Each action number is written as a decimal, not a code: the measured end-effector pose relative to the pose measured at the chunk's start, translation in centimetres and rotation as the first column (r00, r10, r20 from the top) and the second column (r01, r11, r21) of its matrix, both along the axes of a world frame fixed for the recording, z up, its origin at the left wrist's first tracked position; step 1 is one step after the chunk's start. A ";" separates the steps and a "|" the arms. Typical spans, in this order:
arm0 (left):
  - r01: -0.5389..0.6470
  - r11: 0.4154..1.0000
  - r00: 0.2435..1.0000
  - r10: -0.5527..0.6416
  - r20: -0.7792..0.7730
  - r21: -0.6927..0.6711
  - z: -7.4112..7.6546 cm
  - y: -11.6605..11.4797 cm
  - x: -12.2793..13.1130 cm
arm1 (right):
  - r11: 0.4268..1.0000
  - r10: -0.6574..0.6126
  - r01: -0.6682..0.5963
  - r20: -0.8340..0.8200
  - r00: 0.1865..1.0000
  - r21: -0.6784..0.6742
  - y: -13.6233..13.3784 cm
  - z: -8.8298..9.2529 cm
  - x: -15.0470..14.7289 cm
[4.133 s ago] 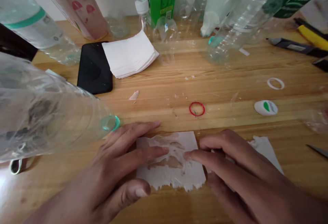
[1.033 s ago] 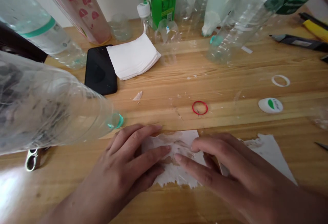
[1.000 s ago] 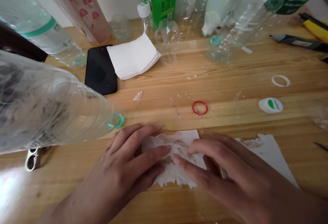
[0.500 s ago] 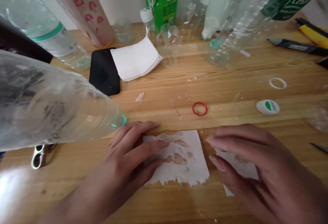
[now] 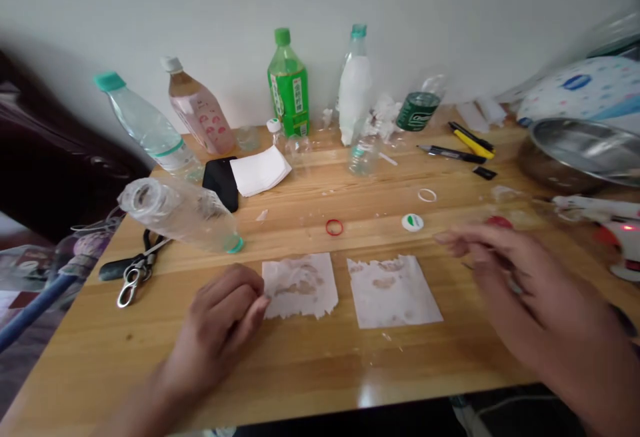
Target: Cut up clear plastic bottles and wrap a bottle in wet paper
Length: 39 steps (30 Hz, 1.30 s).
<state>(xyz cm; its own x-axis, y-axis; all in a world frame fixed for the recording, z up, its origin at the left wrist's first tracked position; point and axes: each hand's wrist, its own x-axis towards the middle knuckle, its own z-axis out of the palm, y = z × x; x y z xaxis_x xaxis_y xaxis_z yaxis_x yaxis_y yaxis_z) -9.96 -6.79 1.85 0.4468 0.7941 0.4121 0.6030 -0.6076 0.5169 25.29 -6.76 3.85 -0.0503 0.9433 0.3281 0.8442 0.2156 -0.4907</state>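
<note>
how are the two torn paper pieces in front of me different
The left paper piece is smaller, with its ragged edge at the bottom; the right paper piece is larger, ragged along the top. The left hand touches the left one; the right hand is clear of the right one. Both are white, brown-stained, flat on the wooden table.
</note>
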 end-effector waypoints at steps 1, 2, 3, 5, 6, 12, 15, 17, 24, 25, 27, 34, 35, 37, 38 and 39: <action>0.008 1.000 1.000 -0.008 -0.007 -0.021 0.5 -0.8 0.8 | 0.999 0.010 -0.011 -0.017 1.000 -0.036 -0.1 -0.6 0.6; 0.022 0.999 1.000 -0.023 -0.010 -0.043 0.9 -1.6 1.8 | 0.996 0.039 -0.042 -0.027 0.999 -0.080 -0.3 -1.3 1.1; 0.037 0.997 0.999 -0.038 -0.011 -0.064 1.1 -2.1 2.8 | 0.991 0.077 -0.080 -0.033 0.996 -0.111 -0.4 -1.9 1.4; 0.045 0.994 0.999 -0.047 -0.019 -0.098 0.9 -2.5 5.0 | 0.978 0.153 -0.156 -0.037 0.988 -0.141 -0.9 -3.0 1.5; 0.036 0.993 0.999 -0.039 -0.028 -0.112 0.6 -2.3 6.1 | 0.970 0.199 -0.202 -0.038 0.979 -0.134 -1.1 -3.5 1.3; -0.015 0.989 0.980 -0.015 -0.200 -0.147 -1.0 0.9 11.5 | 0.959 0.283 -0.284 -0.084 0.955 0.002 -1.2 -5.6 -1.1; -0.072 0.995 0.935 0.041 -0.353 -0.075 -1.2 1.3 12.8 | 0.962 0.270 -0.263 -0.122 0.955 0.071 -0.8 -6.1 -1.5; -0.081 0.996 0.905 0.055 -0.422 -0.045 -1.2 1.0 13.2 | 0.955 0.292 -0.283 -0.120 0.949 0.086 -0.8 -6.3 -1.6; -0.064 0.995 0.889 0.022 -0.458 -0.076 -1.1 0.9 13.2 | 0.941 0.330 -0.319 -0.105 0.938 0.110 -1.8 -6.3 -1.5; -0.055 0.996 0.901 0.017 -0.434 -0.075 -1.0 1.0 13.1 | 0.942 0.325 -0.308 -0.138 0.935 0.134 -1.9 -6.0 -1.3; -0.016 0.997 0.930 -0.012 -0.368 -0.072 -0.9 1.4 12.7 | 0.950 0.293 -0.256 -0.220 0.931 0.181 -1.7 -5.2 -0.7; 0.017 1.000 0.987 -0.014 -0.161 0.017 0.7 3.4 9.9 | 0.943 0.322 -0.329 -0.101 0.941 -0.056 2.4 -2.1 1.8; 0.016 0.999 0.985 -0.010 -0.173 0.035 1.0 3.9 9.6 | 0.915 0.373 -0.379 -0.070 0.925 -0.140 3.3 -1.7 2.0; 0.005 0.999 0.979 0.002 -0.202 0.036 1.2 4.9 9.3 | 0.852 0.454 -0.438 -0.013 0.891 -0.288 5.0 -1.0 2.2; 0.005 1.000 0.977 0.000 -0.211 0.021 1.1 5.4 9.3 | 0.829 0.476 -0.445 0.011 0.879 -0.339 5.8 -0.8 2.2; 0.013 1.000 0.976 -0.014 -0.219 -0.003 0.9 5.8 9.4 | 0.816 0.486 -0.442 0.030 0.873 -0.372 6.4 -0.7 2.2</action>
<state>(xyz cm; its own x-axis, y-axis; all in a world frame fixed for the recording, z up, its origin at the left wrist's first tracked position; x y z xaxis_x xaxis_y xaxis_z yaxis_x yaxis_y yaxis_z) -0.55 -0.96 2.77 0.5367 0.7878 0.3020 0.6932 -0.6158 0.3745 27.46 -0.37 3.13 -0.5280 0.8479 -0.0479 0.7425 0.4336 -0.5105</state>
